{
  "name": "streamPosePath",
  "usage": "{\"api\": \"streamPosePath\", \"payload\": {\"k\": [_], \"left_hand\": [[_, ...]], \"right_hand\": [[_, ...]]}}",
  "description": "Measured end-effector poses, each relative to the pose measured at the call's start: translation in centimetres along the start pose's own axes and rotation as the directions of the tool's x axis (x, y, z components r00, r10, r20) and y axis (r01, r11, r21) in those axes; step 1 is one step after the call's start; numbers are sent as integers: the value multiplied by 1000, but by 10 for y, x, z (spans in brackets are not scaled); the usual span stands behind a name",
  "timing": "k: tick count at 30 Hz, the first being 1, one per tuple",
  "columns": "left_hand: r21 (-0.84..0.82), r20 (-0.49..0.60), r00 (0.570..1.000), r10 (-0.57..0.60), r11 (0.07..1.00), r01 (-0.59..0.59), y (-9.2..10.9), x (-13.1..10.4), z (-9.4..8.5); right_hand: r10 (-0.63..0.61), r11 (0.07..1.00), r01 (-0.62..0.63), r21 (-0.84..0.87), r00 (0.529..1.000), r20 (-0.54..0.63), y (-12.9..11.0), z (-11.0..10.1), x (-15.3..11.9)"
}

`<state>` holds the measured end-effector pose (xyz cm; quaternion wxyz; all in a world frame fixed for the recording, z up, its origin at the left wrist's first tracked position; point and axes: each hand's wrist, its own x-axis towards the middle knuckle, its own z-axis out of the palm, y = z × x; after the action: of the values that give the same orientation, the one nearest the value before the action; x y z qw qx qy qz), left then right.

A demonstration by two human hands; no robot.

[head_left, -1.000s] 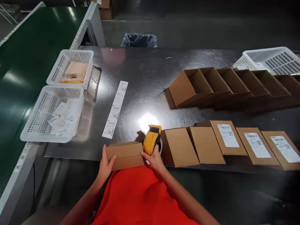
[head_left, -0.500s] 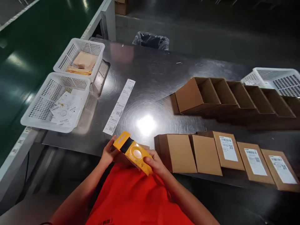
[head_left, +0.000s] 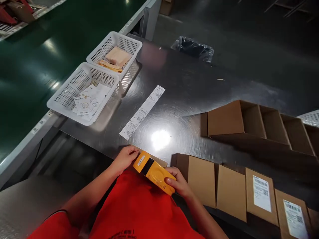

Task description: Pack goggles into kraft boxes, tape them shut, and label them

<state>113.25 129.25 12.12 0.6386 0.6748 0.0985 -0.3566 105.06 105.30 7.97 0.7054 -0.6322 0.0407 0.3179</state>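
A yellow box with a black band and a round raised shape on its face is held low in front of my red shirt. My right hand is wrapped round its lower right end, thumb on the face. At the other end, my left hand is closed, fingertips pinched at the box's upper left corner. A pale oval mark shows on that end. Behind the box, part of a brown cardboard edge is visible. A strip of printed labels lies on the metal table beyond my hands.
Two white baskets stand at left, one with papers, one with tan packets. Closed cartons, some labelled, line the near right edge; open cartons stand behind. A green conveyor and a lined bin lie beyond.
The view has swung left, so the table items appear further right. The box has tilted a little, and my left hand has shifted from beneath its end to the upper corner.
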Motion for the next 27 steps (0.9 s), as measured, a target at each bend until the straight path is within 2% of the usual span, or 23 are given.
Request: {"api": "streamPosePath", "payload": {"k": [2, 4, 6, 9, 12, 14, 17, 24, 27], "left_hand": [[89, -114, 991, 70, 994, -60, -6, 5, 1], [194, -222, 966, 130, 977, -87, -16, 10, -9], [240, -327, 932, 157, 967, -79, -29, 13, -30], [232, -449, 884, 131, 972, -27, -50, 17, -72], [207, -480, 873, 84, 978, 20, -70, 25, -104], [201, -482, 873, 74, 979, 28, -84, 34, -112], [212, -490, 868, 81, 977, 28, -104, 50, -107], [337, -425, 896, 125, 941, 28, -143, 68, -50], [412, -363, 921, 140, 911, 24, -149, 66, -44]], "right_hand": [[29, 999, -29, 18, 999, 29, -9, 2, 1], [82, 996, -83, 15, 995, 65, -22, 2, 2], [148, 989, -143, -47, 983, 111, -37, 1, 2], [215, 964, -189, -188, 969, 125, -54, -1, 4], [265, 939, -240, -248, 962, 72, -63, 2, 9], [308, 925, -289, -249, 950, 42, -65, 6, 13], [356, 911, -341, -232, 934, 24, -67, 13, 17], [385, 902, -383, -199, 922, -30, -70, 19, 15], [382, 906, -380, -185, 924, -26, -69, 20, 13]]}}
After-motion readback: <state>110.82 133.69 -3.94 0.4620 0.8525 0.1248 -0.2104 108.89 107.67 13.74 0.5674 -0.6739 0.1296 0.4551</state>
